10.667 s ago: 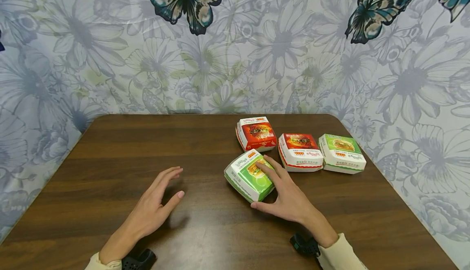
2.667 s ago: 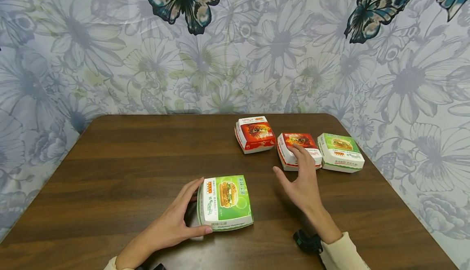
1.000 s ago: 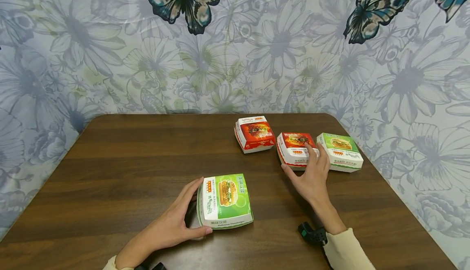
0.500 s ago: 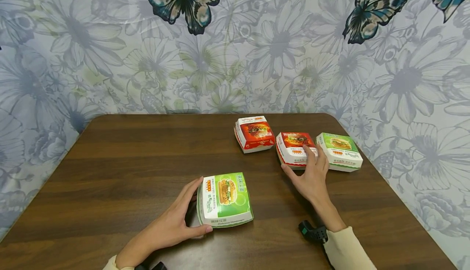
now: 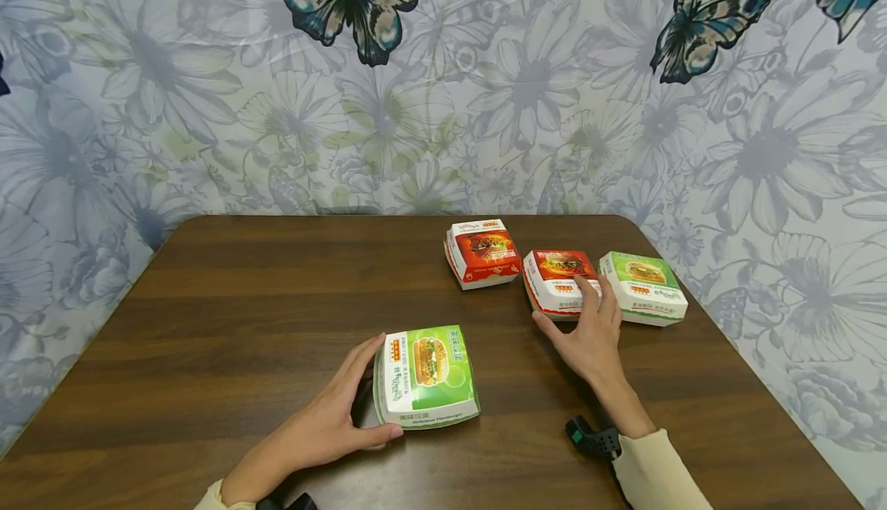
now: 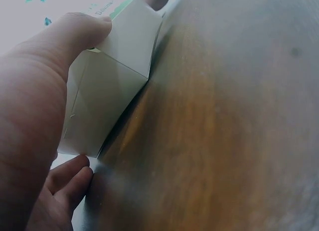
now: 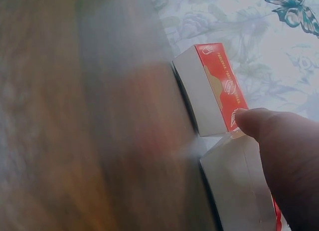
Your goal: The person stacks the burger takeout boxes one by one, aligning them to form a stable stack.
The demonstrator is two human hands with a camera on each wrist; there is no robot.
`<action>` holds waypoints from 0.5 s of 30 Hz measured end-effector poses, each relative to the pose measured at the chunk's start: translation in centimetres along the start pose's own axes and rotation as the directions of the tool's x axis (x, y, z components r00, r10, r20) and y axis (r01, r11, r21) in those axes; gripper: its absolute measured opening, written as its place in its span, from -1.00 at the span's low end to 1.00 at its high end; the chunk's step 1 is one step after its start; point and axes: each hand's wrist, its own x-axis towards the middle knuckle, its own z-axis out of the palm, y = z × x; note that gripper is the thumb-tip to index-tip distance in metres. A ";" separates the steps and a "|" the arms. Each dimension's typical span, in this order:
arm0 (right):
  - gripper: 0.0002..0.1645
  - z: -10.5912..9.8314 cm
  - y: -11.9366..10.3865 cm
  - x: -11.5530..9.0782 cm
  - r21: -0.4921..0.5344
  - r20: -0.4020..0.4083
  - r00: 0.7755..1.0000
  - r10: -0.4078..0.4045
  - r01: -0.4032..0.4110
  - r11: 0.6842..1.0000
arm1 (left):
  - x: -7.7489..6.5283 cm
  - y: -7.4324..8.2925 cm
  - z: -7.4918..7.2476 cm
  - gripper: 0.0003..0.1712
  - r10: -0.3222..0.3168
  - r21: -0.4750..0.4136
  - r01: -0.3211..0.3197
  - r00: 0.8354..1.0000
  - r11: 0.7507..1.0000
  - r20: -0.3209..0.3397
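Note:
A green-and-white burger box (image 5: 440,375) sits near the front middle of the table. My left hand (image 5: 333,414) holds it at its left side, thumb at the front corner and fingers behind; the left wrist view shows the thumb against its white side wall (image 6: 109,76). My right hand (image 5: 592,340) spans a red-and-white burger box (image 5: 554,285) at the right. Its thumb (image 7: 259,121) is at the box's front left corner, one finger lies on the lid, and others reach down its right side. The undersides of the boxes are hidden.
Touching or nearly touching on the right is another green-and-white burger box (image 5: 644,286). A red burger box (image 5: 483,254) stands behind and to the left, close to the table's back edge. The brown wooden table (image 5: 263,286) meets a flower-patterned backdrop (image 5: 443,109).
Earlier, my right hand had the front green box beside the red ones; it now sits farther left and forward in my left hand. My right hand has shifted onto the red-and-white box.

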 end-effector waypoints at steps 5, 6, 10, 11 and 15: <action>0.13 -0.1 0.0 0.0 -0.018 0.009 1.000 0.018 -0.018 1.000 | 0.0 0.0 0.0 0.38 0.004 0.004 -0.004 1.000 1.000 -0.006; 0.13 -0.1 0.0 0.0 -0.021 0.012 1.000 0.023 -0.023 1.000 | 0.0 0.0 0.0 0.38 0.004 0.005 -0.004 1.000 1.000 -0.007; 0.13 -0.1 0.0 0.0 -0.032 0.019 0.999 0.039 -0.038 0.999 | 0.0 -0.1 0.0 0.38 0.001 0.003 -0.001 1.000 1.000 -0.005; 0.12 -0.1 0.0 0.0 -0.033 0.020 0.999 0.040 -0.040 0.999 | 0.0 -0.1 0.1 0.38 0.000 0.002 0.000 1.000 1.000 -0.004; 0.12 -0.1 0.0 0.0 -0.031 0.024 0.999 0.041 -0.040 0.999 | 0.0 -0.1 0.1 0.38 -0.007 -0.001 0.007 1.000 1.000 -0.003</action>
